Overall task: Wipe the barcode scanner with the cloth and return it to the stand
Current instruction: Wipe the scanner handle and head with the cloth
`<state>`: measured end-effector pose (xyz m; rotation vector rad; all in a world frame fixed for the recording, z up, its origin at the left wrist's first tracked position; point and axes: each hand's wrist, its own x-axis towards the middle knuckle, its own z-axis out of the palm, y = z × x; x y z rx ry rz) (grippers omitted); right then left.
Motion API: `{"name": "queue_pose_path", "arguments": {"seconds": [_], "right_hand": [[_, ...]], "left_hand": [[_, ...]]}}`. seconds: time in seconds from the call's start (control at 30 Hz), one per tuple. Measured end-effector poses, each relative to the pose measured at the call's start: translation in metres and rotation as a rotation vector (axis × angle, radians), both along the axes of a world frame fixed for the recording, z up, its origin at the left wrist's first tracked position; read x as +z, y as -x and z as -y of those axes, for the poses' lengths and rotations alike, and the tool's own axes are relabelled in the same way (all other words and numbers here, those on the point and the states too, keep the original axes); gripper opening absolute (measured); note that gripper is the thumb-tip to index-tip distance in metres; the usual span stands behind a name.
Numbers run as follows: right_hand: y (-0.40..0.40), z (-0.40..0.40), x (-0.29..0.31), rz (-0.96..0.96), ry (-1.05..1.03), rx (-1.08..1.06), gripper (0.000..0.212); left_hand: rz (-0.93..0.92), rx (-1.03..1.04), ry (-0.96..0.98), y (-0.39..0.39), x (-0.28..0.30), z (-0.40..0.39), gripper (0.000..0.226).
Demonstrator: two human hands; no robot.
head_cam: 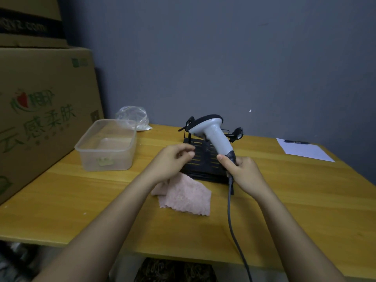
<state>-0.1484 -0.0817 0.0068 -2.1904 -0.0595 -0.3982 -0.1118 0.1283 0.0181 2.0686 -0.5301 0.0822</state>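
Observation:
My right hand (242, 169) grips the lower end of the handle of a white barcode scanner (213, 133). The scanner stands tilted above the black metal stand (203, 159), its black-rimmed head up and to the left. Its grey cable (231, 216) drops from my right hand and runs off the table's front edge. My left hand (173, 159) hovers left of the handle with its fingers loosely curled, and nothing shows in them. The pink cloth (185, 194) lies crumpled on the table just below my left wrist, in front of the stand.
A clear plastic tub (107, 145) sits at the table's left, with a crumpled plastic bag (134, 117) behind it. Large cardboard boxes (40, 110) are stacked at the far left. A white sheet of paper (303, 149) with a pen (295, 142) lies at the back right.

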Motion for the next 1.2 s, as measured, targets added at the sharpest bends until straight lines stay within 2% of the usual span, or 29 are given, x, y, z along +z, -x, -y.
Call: {"name": "queue_pose_path", "arguments": {"seconds": [0.1, 0.17, 0.5, 0.67, 0.8, 0.93, 1.0, 1.07, 1.13, 1.2], "right_hand": [[0.001, -0.002, 0.001, -0.001, -0.080, 0.013, 0.049], [0.001, -0.001, 0.000, -0.006, -0.118, 0.038, 0.048], [0.003, -0.005, -0.003, -0.014, -0.118, 0.063, 0.047], [0.007, -0.007, -0.001, -0.045, -0.037, 0.109, 0.045], [0.009, -0.007, 0.003, -0.052, 0.006, 0.147, 0.046], [0.010, -0.009, 0.006, -0.034, 0.029, 0.153, 0.045], [0.009, -0.010, 0.004, -0.014, 0.030, 0.123, 0.046], [0.008, -0.009, 0.000, 0.009, 0.021, 0.085, 0.048], [0.008, -0.008, -0.004, 0.016, 0.039, 0.056, 0.050], [0.010, -0.007, -0.007, 0.010, 0.071, 0.038, 0.053]], "left_hand": [[-0.210, -0.082, 0.215, 0.004, 0.011, 0.017, 0.045], [-0.291, -0.124, 0.254, 0.007, 0.013, 0.024, 0.049], [-0.392, -0.113, 0.333, 0.011, 0.016, 0.036, 0.054], [-0.446, -0.140, 0.406, 0.010, 0.016, 0.035, 0.049], [-0.514, -0.207, 0.541, 0.005, 0.012, 0.033, 0.048], [-0.504, -0.211, 0.537, 0.003, 0.010, 0.031, 0.047], [-0.464, -0.167, 0.472, 0.000, 0.007, 0.028, 0.047], [-0.314, -0.065, 0.268, -0.003, -0.002, 0.022, 0.048], [-0.081, 0.034, -0.118, -0.007, -0.015, 0.012, 0.050], [0.034, 0.103, -0.482, -0.006, -0.028, 0.001, 0.052]]}}
